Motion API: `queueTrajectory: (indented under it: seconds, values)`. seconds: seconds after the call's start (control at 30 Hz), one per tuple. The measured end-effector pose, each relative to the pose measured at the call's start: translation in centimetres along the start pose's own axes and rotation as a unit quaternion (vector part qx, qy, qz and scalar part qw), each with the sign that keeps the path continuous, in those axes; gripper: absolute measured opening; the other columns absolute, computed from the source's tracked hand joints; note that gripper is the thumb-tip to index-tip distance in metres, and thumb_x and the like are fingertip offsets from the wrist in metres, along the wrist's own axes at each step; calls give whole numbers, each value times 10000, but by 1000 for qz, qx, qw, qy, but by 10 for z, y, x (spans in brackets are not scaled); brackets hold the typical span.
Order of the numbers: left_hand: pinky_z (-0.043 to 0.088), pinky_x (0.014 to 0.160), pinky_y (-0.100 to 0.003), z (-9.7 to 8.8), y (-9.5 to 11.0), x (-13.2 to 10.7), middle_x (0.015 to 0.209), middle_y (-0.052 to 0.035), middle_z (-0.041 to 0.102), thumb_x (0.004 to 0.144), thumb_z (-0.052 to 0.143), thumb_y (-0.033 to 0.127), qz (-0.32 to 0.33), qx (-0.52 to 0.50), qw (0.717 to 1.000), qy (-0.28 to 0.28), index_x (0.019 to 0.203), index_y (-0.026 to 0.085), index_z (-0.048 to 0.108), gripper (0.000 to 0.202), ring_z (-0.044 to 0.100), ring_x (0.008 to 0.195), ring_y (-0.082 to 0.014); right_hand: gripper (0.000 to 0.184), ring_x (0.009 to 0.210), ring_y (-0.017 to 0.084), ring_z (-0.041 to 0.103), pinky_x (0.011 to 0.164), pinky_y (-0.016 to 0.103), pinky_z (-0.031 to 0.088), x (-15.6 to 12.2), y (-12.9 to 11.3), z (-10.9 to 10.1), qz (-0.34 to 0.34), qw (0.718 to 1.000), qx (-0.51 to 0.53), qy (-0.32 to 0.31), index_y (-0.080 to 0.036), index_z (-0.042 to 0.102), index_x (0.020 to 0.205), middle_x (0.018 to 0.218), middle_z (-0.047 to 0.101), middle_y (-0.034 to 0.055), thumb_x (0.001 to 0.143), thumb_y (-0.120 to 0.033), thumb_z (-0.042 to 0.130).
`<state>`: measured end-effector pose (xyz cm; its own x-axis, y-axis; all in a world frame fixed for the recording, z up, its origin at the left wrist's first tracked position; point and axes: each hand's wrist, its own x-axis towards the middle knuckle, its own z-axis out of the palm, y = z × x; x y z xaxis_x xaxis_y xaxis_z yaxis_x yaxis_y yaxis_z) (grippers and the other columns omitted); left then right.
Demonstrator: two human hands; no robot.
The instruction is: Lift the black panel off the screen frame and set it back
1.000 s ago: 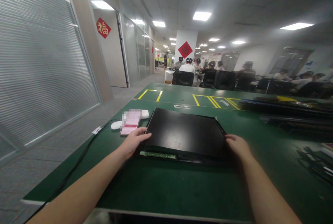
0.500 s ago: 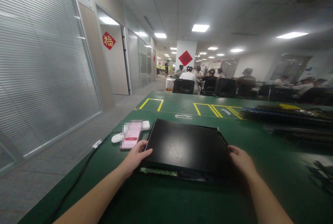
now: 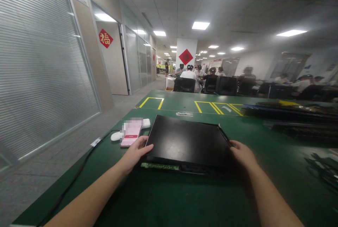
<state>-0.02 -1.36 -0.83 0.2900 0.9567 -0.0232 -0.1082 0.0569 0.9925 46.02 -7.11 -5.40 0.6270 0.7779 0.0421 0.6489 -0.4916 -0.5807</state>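
A black flat display panel (image 3: 185,142) lies level in front of me, over the green table. A green circuit board strip (image 3: 160,166) shows along its near edge. My left hand (image 3: 136,153) grips the panel's left edge, thumb on top and fingers beneath. At the opposite edge my right hand (image 3: 243,153) is closed on the panel's right side, its fingertips partly hidden. Whether the panel rests on the table or is slightly raised, I cannot tell.
Left of the panel lie a phone (image 3: 131,133) and a white mouse (image 3: 115,136). A black cable (image 3: 81,174) runs along the left edge of the green table (image 3: 185,202). Stacked dark panels (image 3: 285,111) and black cables (image 3: 322,170) lie right. People sit at tables behind.
The view has shifted slightly, so everything sits a little further left and higher. Both hands keep their hold on the panel.
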Motion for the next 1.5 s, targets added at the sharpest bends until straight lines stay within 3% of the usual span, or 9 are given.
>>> queueTrajectory:
  seconds: [0.3,0.67,0.8,0.93,1.2,1.3,1.37,1.43,1.5]
  values:
    - [521,883,-388,-1,-4,5,1097,-114,728,564,900,371,-3,12,1000,12,922,176,649,479,665,1082,-307,457,892,224,660,710,293,465,4,3,2,-11,1000,2,17,-218,716,1186,994,724,72,774,-326,551]
    - [531,882,-393,3,-2,4,1063,-88,730,609,880,362,26,-33,999,-5,982,183,650,474,686,1018,-287,505,888,236,669,697,307,469,2,-3,-3,11,1000,16,-1,-193,689,1245,1024,732,81,778,-343,568]
    - [520,915,-382,5,-1,3,1132,-105,710,641,867,363,41,-44,998,-4,1026,176,633,488,666,1080,-285,513,936,250,670,748,317,483,2,-6,-5,11,1000,9,-5,-154,672,1276,1040,734,102,820,-341,529]
    - [505,961,-410,5,-1,2,1163,-105,698,666,861,353,52,-59,997,-24,1060,183,605,500,660,1101,-285,465,991,276,670,824,338,494,6,-2,-2,5,1000,1,18,-141,720,1188,1046,736,129,842,-376,518]
    - [473,1021,-405,8,1,-2,1182,-90,698,707,846,320,83,-85,992,-50,1112,203,607,485,659,1109,-269,360,1052,301,661,934,404,486,9,3,0,37,988,149,34,-166,768,1014,1097,735,140,763,-387,635]
    - [515,935,-379,7,1,-1,1173,-76,704,700,845,301,89,-101,990,-35,1100,211,608,474,675,1057,-262,277,1095,322,641,998,429,454,5,-1,-5,45,969,236,66,-172,770,879,1066,743,135,691,-368,710]
    - [535,837,-352,3,3,1,1106,-63,725,686,843,296,92,-118,989,-11,1080,210,616,463,689,990,-259,262,1106,322,638,1010,436,456,0,-6,-10,35,941,330,65,-195,763,853,1051,750,104,641,-349,753]
    - [526,762,-314,-1,5,4,1018,-48,739,673,836,292,101,-133,986,23,1034,198,640,420,690,930,-244,327,1069,305,659,973,446,496,-8,-13,-16,18,891,454,8,-228,761,946,1051,754,60,644,-354,756]
    - [511,737,-287,-5,9,6,974,-36,740,658,828,278,108,-148,982,47,988,188,667,379,680,909,-228,394,990,281,689,908,452,541,-16,-20,-21,7,820,565,-87,-267,740,1061,1053,754,23,679,-367,736]
